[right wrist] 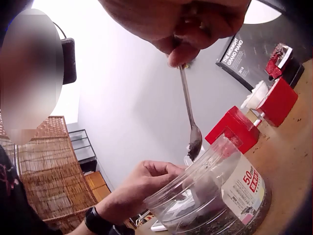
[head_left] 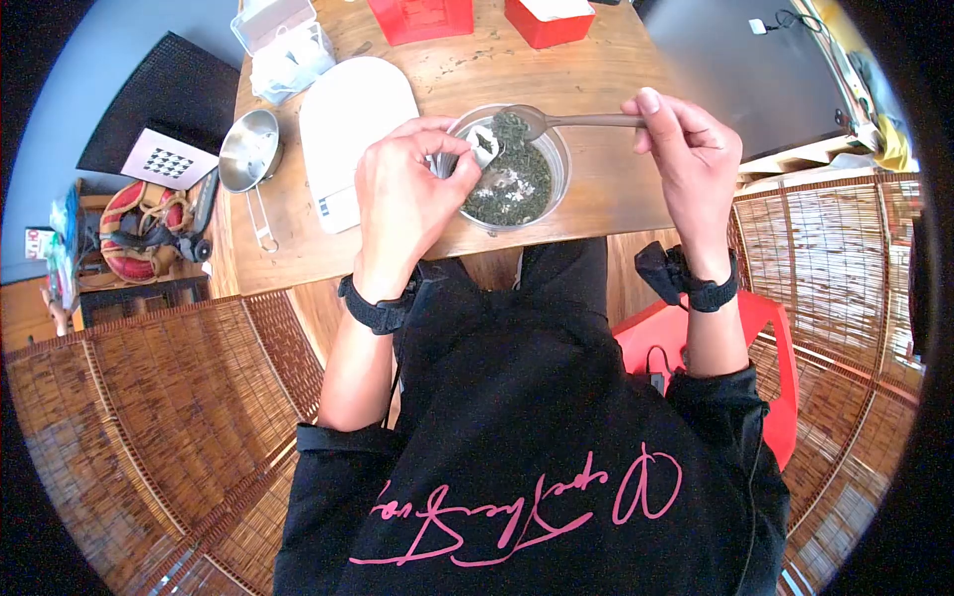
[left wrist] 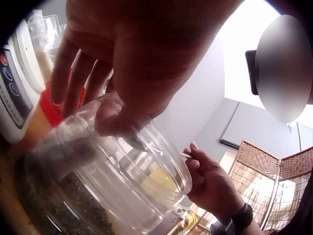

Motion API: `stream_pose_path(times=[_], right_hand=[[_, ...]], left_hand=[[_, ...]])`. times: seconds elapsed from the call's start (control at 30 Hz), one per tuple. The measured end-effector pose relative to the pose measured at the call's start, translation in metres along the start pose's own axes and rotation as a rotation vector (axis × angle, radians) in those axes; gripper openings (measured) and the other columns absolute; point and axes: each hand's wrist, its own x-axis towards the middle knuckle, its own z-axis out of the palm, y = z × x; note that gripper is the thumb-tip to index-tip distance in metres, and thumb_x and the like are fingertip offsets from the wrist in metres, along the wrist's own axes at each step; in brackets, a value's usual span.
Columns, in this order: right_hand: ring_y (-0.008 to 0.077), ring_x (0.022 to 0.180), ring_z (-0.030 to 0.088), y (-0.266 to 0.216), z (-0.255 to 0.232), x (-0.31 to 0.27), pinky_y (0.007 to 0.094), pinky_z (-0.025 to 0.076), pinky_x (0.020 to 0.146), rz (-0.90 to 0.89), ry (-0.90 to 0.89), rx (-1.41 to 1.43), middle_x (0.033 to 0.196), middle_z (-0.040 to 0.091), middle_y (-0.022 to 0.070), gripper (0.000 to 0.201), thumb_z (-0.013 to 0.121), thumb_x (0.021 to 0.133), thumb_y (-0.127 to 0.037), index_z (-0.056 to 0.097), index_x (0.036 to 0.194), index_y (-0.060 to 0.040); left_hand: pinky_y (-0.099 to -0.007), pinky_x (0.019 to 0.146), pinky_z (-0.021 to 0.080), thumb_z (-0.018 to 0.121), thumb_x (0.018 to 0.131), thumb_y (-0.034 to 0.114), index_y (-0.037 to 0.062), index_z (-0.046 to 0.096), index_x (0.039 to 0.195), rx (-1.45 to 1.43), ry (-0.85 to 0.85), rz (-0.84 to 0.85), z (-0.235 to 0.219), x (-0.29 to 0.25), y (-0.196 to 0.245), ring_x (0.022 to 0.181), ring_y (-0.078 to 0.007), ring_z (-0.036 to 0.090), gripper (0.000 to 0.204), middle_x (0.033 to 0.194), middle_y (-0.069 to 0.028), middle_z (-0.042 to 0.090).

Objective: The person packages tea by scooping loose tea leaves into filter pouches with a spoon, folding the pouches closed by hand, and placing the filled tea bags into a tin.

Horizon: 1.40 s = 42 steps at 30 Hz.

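Head: curled hands (head_left: 407, 184) (head_left: 696, 149) nr jar (head_left: 564, 179)

A lived-in room, seemingly in a home.
Around the left fingers (head_left: 429, 140) spreads a wooden table (head_left: 611, 189); to their left sit a white kitchen scale (head_left: 348, 109) and, farther left, a small metal pan (head_left: 241, 149). Closer to the body than the right fingers (head_left: 668, 117) is a red chair (head_left: 781, 363), with woven folding screens (head_left: 820, 238) to both sides.
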Motion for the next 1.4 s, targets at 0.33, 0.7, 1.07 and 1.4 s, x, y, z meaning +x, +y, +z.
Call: stream_pose_path(times=[0.33, 0.7, 1.07, 1.4], right_hand=[[0.0091, 0.063, 0.064, -0.024, 0.010, -0.003, 0.0236, 0.048, 0.056, -0.244, -0.027, -0.202, 0.075, 0.073, 0.0072, 0.013, 0.075, 0.093, -0.013, 0.079, 0.098, -0.0015], [0.0197, 0.062, 0.066, -0.023, 0.019, 0.000, 0.0298, 0.049, 0.056, -0.309, -0.087, -0.315, 0.077, 0.073, 0.0110, 0.011, 0.076, 0.090, -0.012, 0.079, 0.095, -0.0025], [0.0203, 0.065, 0.068, -0.030, 0.024, 0.001, 0.0315, 0.050, 0.058, -0.367, -0.207, -0.438, 0.078, 0.072, 0.0118, 0.013, 0.077, 0.089, -0.014, 0.078, 0.093, -0.0026], [0.0195, 0.059, 0.065, -0.027, 0.022, 0.002, 0.0312, 0.047, 0.054, -0.366, -0.043, -0.313, 0.073, 0.070, 0.0100, 0.013, 0.079, 0.088, -0.016, 0.078, 0.091, -0.0040]], left_hand=[[-0.0369, 0.083, 0.056, 0.075, 0.074, 0.014, 0.0080, 0.081, 0.082, -0.010, 0.007, 0.004, 0.001, 0.000, -0.001, 0.092, -0.0298, 0.074, 0.011, 0.106, -0.0133, 0.076], [-0.0373, 0.076, 0.056, 0.074, 0.077, 0.012, 0.0062, 0.079, 0.084, -0.056, 0.013, 0.063, 0.000, -0.001, -0.003, 0.086, -0.0301, 0.073, 0.011, 0.106, -0.0125, 0.076], [-0.0291, 0.065, 0.056, 0.075, 0.081, 0.010, 0.0034, 0.080, 0.092, 0.019, -0.059, 0.039, -0.004, 0.000, 0.003, 0.076, -0.0173, 0.071, 0.014, 0.107, -0.0096, 0.076], [-0.0285, 0.065, 0.055, 0.076, 0.081, 0.010, 0.0035, 0.080, 0.093, 0.038, -0.024, 0.106, -0.001, -0.001, -0.004, 0.075, -0.0164, 0.070, 0.015, 0.105, -0.0090, 0.076]])
